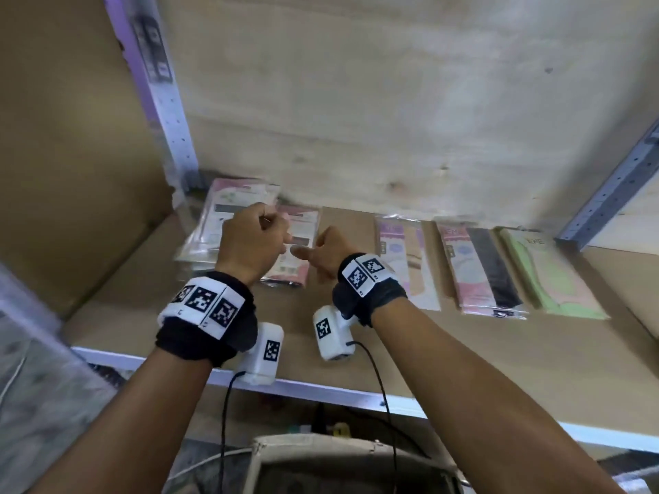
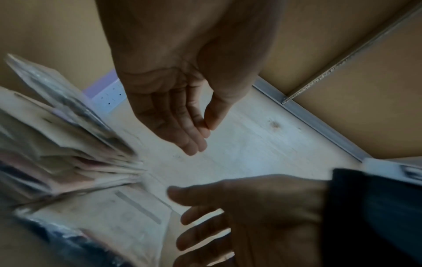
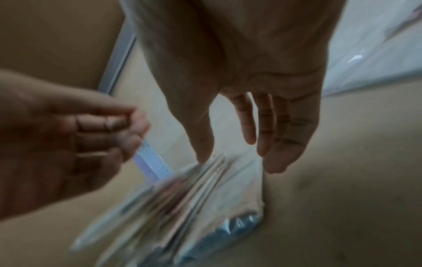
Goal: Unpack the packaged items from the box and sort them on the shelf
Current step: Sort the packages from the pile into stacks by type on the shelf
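Note:
Packaged items in clear sleeves lie in a row on the brown shelf board (image 1: 445,354). A blurred stack (image 1: 228,222) sits far left, with a second stack (image 1: 297,258) beside it. Both hands hover over these two stacks and hold nothing. My left hand (image 1: 255,240) has loosely bent fingers, the thumb meeting the forefinger (image 2: 182,117). My right hand (image 1: 322,249) shows spread, relaxed fingers (image 3: 262,117) just above the packets (image 3: 171,198). Further right lie a beige packet (image 1: 406,258), a pink-and-black one (image 1: 478,269) and a green one (image 1: 549,276).
Perforated metal uprights stand at the left (image 1: 167,112) and right (image 1: 606,194) of the bay. A cardboard panel (image 1: 71,155) closes the left side and pale plywood (image 1: 392,101) the back. The shelf's metal front edge (image 1: 321,390) runs below my wrists. A pale container rim (image 1: 338,454) lies beneath.

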